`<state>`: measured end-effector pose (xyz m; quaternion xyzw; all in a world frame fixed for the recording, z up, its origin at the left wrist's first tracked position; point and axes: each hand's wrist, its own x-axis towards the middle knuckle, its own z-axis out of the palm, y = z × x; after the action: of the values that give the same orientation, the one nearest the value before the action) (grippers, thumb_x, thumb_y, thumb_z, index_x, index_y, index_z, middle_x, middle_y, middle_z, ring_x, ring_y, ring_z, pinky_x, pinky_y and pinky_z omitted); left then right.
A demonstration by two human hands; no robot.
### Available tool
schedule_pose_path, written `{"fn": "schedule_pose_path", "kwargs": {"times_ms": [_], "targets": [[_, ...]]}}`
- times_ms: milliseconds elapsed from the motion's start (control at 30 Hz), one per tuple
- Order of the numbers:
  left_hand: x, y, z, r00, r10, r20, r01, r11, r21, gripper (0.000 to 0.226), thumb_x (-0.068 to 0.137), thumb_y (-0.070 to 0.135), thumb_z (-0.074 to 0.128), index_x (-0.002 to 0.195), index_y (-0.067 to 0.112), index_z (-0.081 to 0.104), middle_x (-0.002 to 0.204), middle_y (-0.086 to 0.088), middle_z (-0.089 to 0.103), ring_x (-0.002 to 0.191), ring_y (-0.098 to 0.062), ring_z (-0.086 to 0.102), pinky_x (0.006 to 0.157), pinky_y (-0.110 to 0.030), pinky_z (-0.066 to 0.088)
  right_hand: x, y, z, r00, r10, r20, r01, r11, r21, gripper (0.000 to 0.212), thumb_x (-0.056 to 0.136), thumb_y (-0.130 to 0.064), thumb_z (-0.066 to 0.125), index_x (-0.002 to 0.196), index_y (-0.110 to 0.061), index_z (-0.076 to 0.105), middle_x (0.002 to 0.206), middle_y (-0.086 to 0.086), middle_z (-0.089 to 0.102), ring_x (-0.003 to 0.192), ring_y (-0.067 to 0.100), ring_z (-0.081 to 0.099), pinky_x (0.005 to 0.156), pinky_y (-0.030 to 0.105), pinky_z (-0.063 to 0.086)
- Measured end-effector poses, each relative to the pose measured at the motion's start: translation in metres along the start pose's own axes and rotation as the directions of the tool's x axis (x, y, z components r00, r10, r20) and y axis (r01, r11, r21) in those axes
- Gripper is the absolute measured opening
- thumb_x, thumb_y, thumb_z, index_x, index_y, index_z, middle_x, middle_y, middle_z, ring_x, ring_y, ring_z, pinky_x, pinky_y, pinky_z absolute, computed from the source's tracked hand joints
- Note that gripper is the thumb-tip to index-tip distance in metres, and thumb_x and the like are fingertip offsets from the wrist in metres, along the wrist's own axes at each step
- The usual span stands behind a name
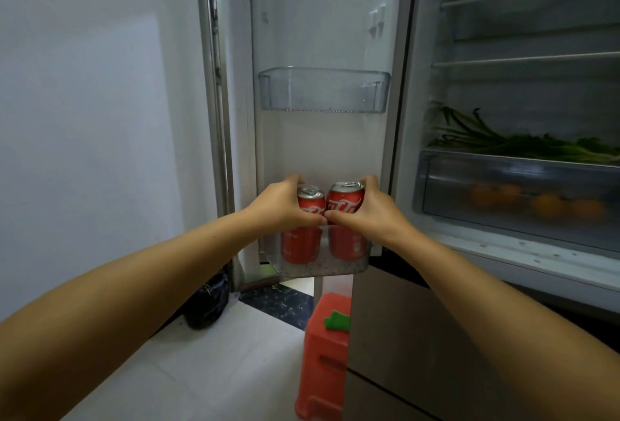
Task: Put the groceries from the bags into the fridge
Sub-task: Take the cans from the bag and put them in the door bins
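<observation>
Two red cans (330, 219) sat side by side in the lower door bin (318, 266), left hand (281, 207) and right hand (369, 214) each wrapped round one, so placing looked nearly done and next was probably just letting go.

A red plastic stool (323, 357) is standing on the floor; a green object (337, 321) is lying on its top, and a dark bag (207, 303) is sitting left of it.
</observation>
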<state>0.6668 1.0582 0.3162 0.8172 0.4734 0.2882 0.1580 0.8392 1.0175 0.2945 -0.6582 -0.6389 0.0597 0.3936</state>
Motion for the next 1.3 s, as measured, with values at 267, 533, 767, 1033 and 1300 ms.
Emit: {"fn": "schedule_pose_path", "kwargs": {"times_ms": [267,533,767,1033,1300], "targets": [[0.008,0.002,-0.007,0.994,-0.048,0.097,0.029,0.981,0.193,0.071,0.075,0.043,0.075,0.128,0.013,0.040,0.121,-0.009,0.059,0.093,-0.020,0.056,0.075,-0.031,0.048,0.012,-0.015,-0.016,0.963,0.084,0.256,-0.071,0.996,-0.058,0.079,0.071,-0.044,0.078,0.127,-0.012,0.032,0.105,0.001,0.053,0.089,0.018,0.058,0.063,0.026,0.047],[0.001,-0.002,0.000,0.992,0.126,-0.020,-0.111,0.928,0.355,0.067,0.080,0.044,0.068,0.135,0.017,0.042,0.132,-0.009,0.046,0.117,-0.026,0.050,0.094,-0.039,0.048,0.018,-0.015,-0.016,0.953,0.061,0.296,-0.043,0.997,-0.067,0.094,0.077,-0.044,0.074,0.147,-0.016,0.017,0.133,0.009,0.053,0.104,0.022,0.059,0.079,0.030,0.048],[-0.024,-0.009,-0.019,0.926,0.288,-0.243,-0.228,0.942,0.247,0.050,0.087,0.040,0.061,0.129,0.016,0.050,0.130,-0.005,0.049,0.121,-0.019,0.047,0.098,-0.035,0.045,0.008,-0.049,-0.009,0.973,-0.207,-0.102,0.197,0.975,-0.102,0.051,0.089,-0.043,0.056,0.132,-0.018,0.045,0.132,0.005,0.052,0.125,0.023,0.047,0.102,0.049,0.040],[-0.119,-0.065,-0.066,0.914,0.268,-0.306,-0.179,0.940,0.291,0.037,0.091,0.033,0.057,0.124,0.016,0.055,0.123,-0.003,0.054,0.114,-0.017,0.052,0.090,-0.033,0.047,-0.049,-0.126,0.062,0.895,-0.437,-0.084,0.429,0.898,-0.104,0.022,0.092,-0.024,0.052,0.110,-0.013,0.056,0.113,0.004,0.059,0.110,0.023,0.052,0.094,0.044,0.043],[-0.306,-0.213,-0.136,0.945,-0.144,-0.294,0.254,0.889,0.381,0.037,0.093,0.036,0.053,0.125,0.018,0.052,0.125,-0.002,0.055,0.115,-0.018,0.052,0.090,-0.038,0.049,-0.153,-0.225,0.223,0.843,-0.459,0.281,0.483,0.876,-0.016,0.030,0.093,-0.024,0.049,0.120,-0.012,0.051,0.122,0.009,0.054,0.112,0.028,0.051,0.090,0.037,0.045]]}}
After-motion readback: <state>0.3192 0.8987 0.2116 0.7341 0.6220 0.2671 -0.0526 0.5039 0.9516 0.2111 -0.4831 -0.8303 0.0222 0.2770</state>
